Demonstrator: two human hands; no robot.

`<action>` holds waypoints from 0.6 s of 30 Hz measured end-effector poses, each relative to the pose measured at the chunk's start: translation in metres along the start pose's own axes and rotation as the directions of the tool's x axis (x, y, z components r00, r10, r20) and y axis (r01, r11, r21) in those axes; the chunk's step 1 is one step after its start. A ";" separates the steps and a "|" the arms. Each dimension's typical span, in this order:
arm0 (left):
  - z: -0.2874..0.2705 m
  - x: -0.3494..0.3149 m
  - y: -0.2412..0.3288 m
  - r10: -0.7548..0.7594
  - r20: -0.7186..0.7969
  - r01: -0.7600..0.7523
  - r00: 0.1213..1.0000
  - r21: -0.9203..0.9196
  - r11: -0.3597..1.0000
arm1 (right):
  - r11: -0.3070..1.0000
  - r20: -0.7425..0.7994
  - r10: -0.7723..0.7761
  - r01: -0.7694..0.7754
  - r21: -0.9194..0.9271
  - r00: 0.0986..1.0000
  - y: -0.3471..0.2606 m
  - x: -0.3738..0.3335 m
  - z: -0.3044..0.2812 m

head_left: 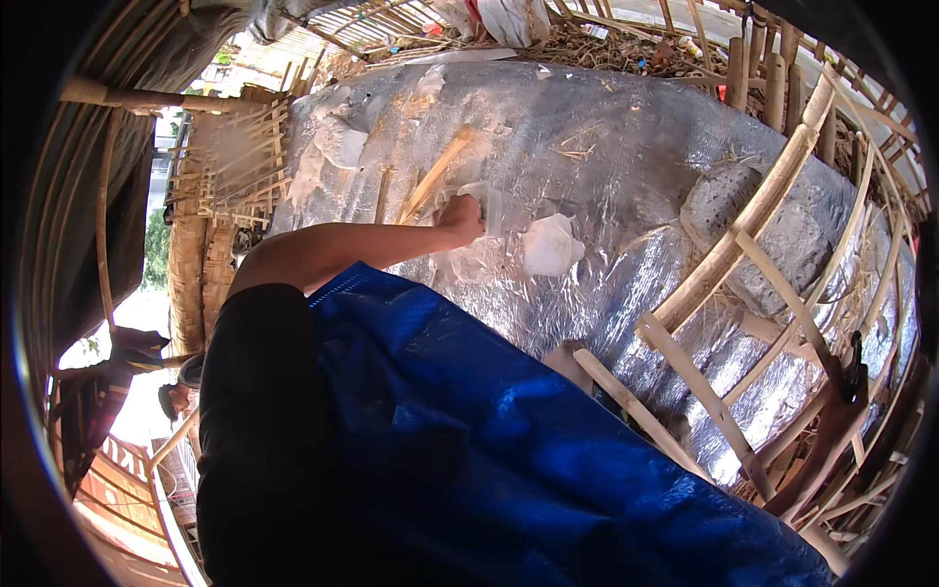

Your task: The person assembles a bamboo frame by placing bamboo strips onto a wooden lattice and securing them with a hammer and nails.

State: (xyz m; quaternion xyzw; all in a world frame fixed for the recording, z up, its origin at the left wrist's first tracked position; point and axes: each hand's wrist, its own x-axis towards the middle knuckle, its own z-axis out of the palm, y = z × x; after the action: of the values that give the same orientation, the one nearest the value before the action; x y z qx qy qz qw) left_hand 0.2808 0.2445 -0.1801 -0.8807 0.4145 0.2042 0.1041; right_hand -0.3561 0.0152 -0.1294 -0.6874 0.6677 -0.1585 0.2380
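Observation:
My left hand (460, 217) reaches across a crinkled silver sheet (606, 117), its fingers curled closed beside a translucent plastic piece (493, 211). What lies inside the fingers is hidden. Just right of it sits a whitish plastic scrap (550, 245), and behind it a split bamboo strip (435, 176). At the far right, in shade, my right hand (843, 383) is closed at a bamboo framework of slats (704, 391) fixed to a thick bamboo pole (753, 230). A black object (857, 364) shows at that hand; its kind is unclear.
Blue plastic sheeting (509, 421) covers my front. Two rough grey stones (782, 245) weigh on the silver sheet behind the pole. Woven bamboo (230, 157) stands at the left, bamboo posts (773, 88) at the back right. Another person (178, 399) is partly visible far left.

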 end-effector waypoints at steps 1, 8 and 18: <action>0.009 0.006 -0.006 -0.017 -0.080 0.014 0.997 -0.035 0.999 | 1.000 0.019 0.028 -0.028 -0.013 0.999 0.001 -0.004 -0.004; 0.009 0.019 -0.034 0.103 -0.069 -0.093 0.992 0.140 0.986 | 0.995 -0.062 0.094 -0.092 0.036 0.994 -0.050 -0.014 -0.001; -0.030 -0.006 0.003 0.185 0.055 -0.192 0.981 0.189 0.963 | 1.000 -0.120 0.006 -0.004 0.018 0.993 -0.059 -0.018 -0.014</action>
State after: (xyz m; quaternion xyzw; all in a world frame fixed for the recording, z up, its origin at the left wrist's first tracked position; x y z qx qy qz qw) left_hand 0.2832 0.2358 -0.1508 -0.8192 0.5121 0.1880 0.1767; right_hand -0.3148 0.0308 -0.0841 -0.6729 0.6810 -0.2049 0.2038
